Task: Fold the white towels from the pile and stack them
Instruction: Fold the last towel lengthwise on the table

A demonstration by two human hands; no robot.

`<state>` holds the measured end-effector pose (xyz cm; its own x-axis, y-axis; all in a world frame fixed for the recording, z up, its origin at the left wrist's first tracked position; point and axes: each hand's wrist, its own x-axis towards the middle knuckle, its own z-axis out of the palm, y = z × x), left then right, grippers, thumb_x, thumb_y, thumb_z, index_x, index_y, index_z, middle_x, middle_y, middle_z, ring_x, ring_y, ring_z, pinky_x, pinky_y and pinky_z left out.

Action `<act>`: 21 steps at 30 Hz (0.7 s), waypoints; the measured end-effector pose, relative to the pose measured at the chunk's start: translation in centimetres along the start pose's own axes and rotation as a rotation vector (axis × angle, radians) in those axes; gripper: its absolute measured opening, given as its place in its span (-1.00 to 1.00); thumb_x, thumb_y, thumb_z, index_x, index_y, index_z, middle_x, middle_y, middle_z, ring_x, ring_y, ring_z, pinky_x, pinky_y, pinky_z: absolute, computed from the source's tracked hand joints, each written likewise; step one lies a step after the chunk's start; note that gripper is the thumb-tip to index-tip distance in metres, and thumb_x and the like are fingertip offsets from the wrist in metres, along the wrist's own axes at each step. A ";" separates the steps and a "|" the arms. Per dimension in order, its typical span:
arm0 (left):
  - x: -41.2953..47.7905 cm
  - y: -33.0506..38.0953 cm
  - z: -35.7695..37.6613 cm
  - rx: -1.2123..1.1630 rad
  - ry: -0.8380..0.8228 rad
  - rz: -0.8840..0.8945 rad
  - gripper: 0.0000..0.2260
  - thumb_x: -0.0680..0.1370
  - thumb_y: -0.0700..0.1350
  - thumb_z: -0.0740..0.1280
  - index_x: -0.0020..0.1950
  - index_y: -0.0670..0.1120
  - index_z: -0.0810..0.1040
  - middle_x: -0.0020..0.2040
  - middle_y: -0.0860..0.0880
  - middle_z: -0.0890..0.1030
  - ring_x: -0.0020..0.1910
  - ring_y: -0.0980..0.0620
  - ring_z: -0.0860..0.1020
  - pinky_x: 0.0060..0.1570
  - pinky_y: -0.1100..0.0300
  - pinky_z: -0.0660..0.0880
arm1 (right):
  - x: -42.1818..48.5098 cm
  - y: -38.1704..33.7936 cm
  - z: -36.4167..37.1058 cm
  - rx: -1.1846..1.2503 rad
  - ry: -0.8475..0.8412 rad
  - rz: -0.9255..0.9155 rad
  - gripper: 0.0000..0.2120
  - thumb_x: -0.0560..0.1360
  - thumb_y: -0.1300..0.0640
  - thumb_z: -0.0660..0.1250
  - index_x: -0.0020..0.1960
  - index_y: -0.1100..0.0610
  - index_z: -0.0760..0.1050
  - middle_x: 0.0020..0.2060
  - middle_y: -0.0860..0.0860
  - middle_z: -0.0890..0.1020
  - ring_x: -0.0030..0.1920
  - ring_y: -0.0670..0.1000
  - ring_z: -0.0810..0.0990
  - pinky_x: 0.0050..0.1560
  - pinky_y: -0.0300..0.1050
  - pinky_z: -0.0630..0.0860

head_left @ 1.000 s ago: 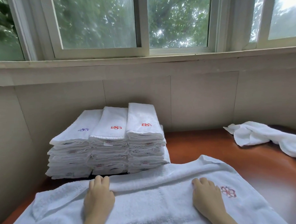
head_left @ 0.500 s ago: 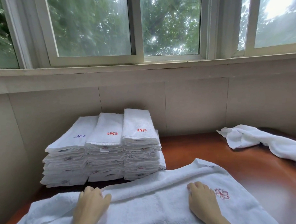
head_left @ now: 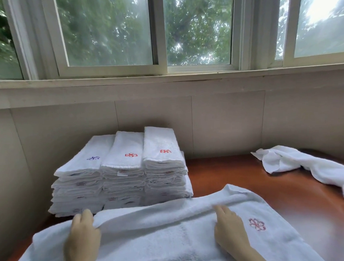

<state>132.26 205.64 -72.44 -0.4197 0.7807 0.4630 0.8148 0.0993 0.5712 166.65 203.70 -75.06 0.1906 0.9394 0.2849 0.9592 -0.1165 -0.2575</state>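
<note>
While pressing down on the white towel (head_left: pixel 171 237) spread across the near edge of the table (head_left: pixel 237 177), resting the left hand (head_left: pixel 82 239) near its left end and the right hand (head_left: pixel 230 231) toward its right end, just left of the embroidered emblem (head_left: pixel 257 224). Holding both hands palm down on the cloth, fingers straight and close together, not visibly pinching anything. Not seeing the left thumb clearly, possibly tucked under the raised fold beside it, so not telling that for sure. Judging the step as flattening a lengthwise fold before doubling the towel again. Doing it well probably meaning sliding both palms outward along the ridge, pushing wrinkles toward the ends, lining the doubled edge up with the layer beneath, and squaring the far right corner, currently poking out beyond the fold line. Taking care not to be shoving the whole towel into the stacks of folded towels (head_left: pixel 120 171) standing just beyond it against the wall (head_left: pixel 225 124); touching them or not, not telling from this angle. Lying with its long axis running left to right, parallel to the wall, emblem facing up at the right end, the soft ridge of the fold following that same axis. Leaving the unfolded pile (head_left: pixel 297 163) waiting well apart at the far right of the table.
</note>
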 end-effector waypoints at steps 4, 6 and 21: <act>-0.5 0.7 -1.2 -0.172 0.094 0.217 -0.70 0.17 -0.60 0.29 -0.34 -0.22 0.38 -0.11 -0.27 0.44 -0.17 -0.32 0.51 -0.23 -0.07 0.44 | 0.4 -3.6 -0.5 0.164 0.068 -0.138 -0.20 0.40 0.38 0.13 0.51 -0.14 0.00 0.52 0.00 -0.02 0.02 0.03 0.53 -0.28 -0.20 0.41; -0.9 0.4 -2.0 -0.199 0.039 0.256 -0.67 0.17 -0.61 0.27 -0.34 -0.19 0.40 0.09 -0.34 0.48 0.06 -0.36 0.50 -0.03 -0.16 0.44 | 0.6 -5.1 0.0 0.137 0.031 -0.205 -0.12 0.36 0.39 0.14 0.50 -0.22 -0.08 0.53 -0.07 -0.14 -0.32 -0.03 0.45 -0.49 -0.22 0.27; -3.9 -8.5 -8.6 0.339 -0.141 0.128 -0.80 0.45 -0.31 0.24 -0.11 -0.01 0.38 -0.02 0.08 0.48 0.24 -0.01 0.42 0.33 -0.22 0.13 | 0.0 -6.8 -1.3 -0.141 0.208 -0.293 -0.82 0.34 0.48 0.28 -0.16 0.25 0.47 -0.28 0.13 0.47 -0.41 0.23 0.56 -0.51 -0.09 0.30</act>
<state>123.51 196.42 -73.27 -0.2661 0.8749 0.4046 0.9529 0.1753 0.2476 160.36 204.03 -72.07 -0.0713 0.8557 0.5126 0.9959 0.0900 -0.0118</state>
